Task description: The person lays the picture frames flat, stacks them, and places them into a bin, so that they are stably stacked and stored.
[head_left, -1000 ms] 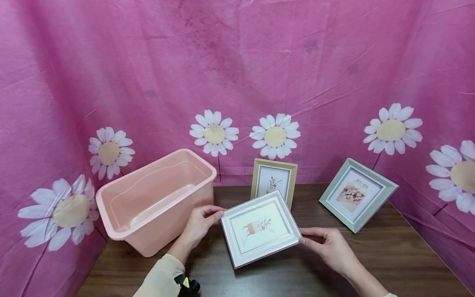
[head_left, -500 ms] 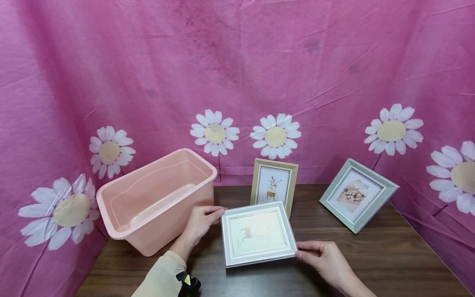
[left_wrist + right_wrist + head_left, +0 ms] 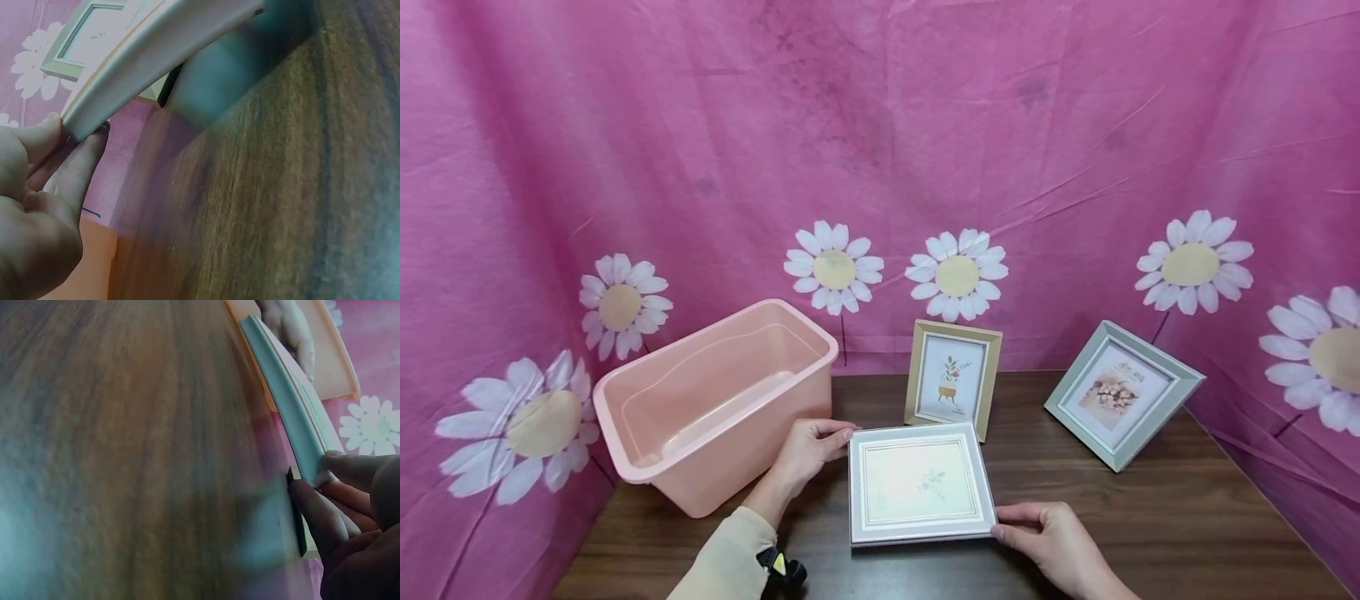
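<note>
A white picture frame (image 3: 921, 483) is held between both hands, face up and tilted, with glare washing out part of its picture. My left hand (image 3: 808, 457) pinches its far left corner, thumb on top and fingers beneath. At the near right corner, my right hand (image 3: 1054, 542) pinches it the same way. In the left wrist view the frame's edge (image 3: 144, 72) stands clear of the wood, fingers (image 3: 84, 156) under it. The right wrist view shows its underside edge (image 3: 284, 406) between thumb and fingers (image 3: 322, 512).
A pink plastic bin (image 3: 715, 408) stands to the left, with nothing seen inside. Behind the white frame stands a gold picture frame (image 3: 992, 375); a grey-green one (image 3: 1082, 437) leans back at right. All are on a dark wooden table (image 3: 1187, 517) before a pink daisy cloth (image 3: 880, 125).
The white frame has come down toward the table and turned clockwise, its right side swinging nearer. My right hand has moved down with it; my left hand has stayed almost in place.
</note>
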Demonstrator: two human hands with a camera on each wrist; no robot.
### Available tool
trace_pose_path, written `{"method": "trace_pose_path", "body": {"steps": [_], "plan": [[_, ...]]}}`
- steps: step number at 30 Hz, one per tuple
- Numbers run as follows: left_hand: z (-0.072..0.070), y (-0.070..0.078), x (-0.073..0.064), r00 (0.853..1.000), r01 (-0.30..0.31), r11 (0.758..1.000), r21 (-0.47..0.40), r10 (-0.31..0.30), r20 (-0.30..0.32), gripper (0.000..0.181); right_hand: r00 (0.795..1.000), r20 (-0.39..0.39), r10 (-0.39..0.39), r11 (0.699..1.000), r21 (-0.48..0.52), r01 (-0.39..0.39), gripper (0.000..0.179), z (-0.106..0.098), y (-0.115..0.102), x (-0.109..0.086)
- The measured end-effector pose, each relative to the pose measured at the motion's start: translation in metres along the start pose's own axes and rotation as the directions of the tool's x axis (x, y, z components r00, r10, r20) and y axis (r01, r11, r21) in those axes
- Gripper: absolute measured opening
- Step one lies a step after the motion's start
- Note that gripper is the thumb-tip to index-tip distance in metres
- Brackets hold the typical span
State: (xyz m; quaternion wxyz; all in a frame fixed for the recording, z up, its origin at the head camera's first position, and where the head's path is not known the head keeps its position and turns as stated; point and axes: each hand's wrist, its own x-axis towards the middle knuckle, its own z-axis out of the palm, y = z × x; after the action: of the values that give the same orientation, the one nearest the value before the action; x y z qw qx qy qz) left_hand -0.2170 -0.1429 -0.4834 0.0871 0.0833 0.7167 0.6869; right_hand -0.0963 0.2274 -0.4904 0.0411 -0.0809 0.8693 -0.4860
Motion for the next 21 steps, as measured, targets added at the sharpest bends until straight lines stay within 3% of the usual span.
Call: {"method": "trace_pose_path", "body": {"steps": [6, 21], "plan": [[0.001, -0.001, 0.000, 0.999, 0.029, 0.999, 0.015, -0.028, -0.014, 0.026, 1.000, 0.003, -0.018, 1.000, -0.022, 0.018, 0.022, 0.007, 0.006, 0.001], [0.008, -0.003, 0.005, 0.995, 0.054, 0.995, 0.079, -0.048, -0.083, 0.022, 0.991, -0.097, 0.092, 0.980, -0.170, -0.108, 0.023, 0.017, -0.003, 0.002]]}}
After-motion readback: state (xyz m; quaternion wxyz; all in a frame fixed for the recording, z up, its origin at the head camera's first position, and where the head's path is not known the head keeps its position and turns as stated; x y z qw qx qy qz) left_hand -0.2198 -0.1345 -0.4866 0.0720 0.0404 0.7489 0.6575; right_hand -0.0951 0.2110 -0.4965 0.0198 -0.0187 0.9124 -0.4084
